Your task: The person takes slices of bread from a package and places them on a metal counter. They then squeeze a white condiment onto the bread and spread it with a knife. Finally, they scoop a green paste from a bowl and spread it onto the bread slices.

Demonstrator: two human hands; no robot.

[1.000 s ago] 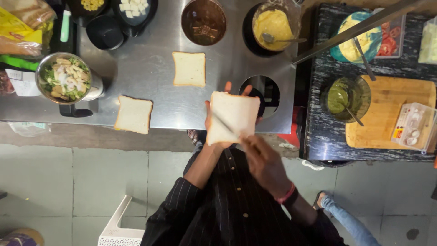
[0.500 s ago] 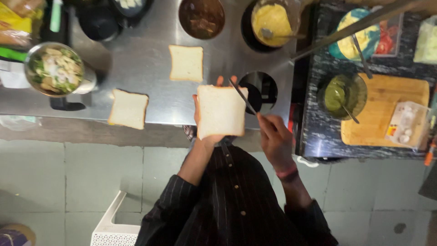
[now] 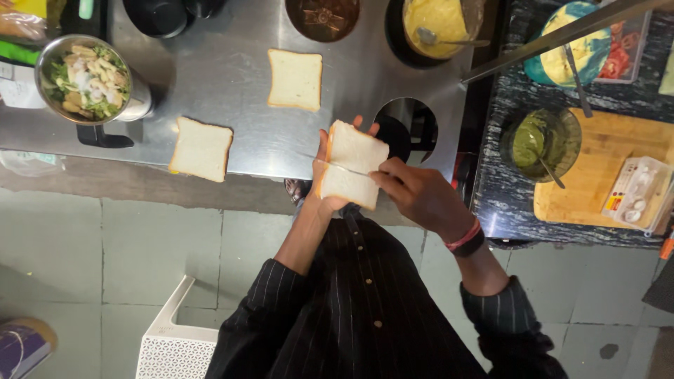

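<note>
1. The left hand point(image 3: 324, 184) is cupping a bread slice point(image 3: 351, 165) from beneath, fingers point(image 3: 357, 123) spread, over the steel worktop point(image 3: 232, 84) edge.
2. The right hand point(image 3: 421, 196), at the slice's 4 o'clock, is pinching a thin knife point(image 3: 344, 167) across it.

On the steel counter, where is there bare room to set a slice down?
Bare steel lies between the salad bowl and the far bread slice, above the near slice. The far edge is crowded with bowls, and a round hole opens beside the left hand and held bread slice.
</note>
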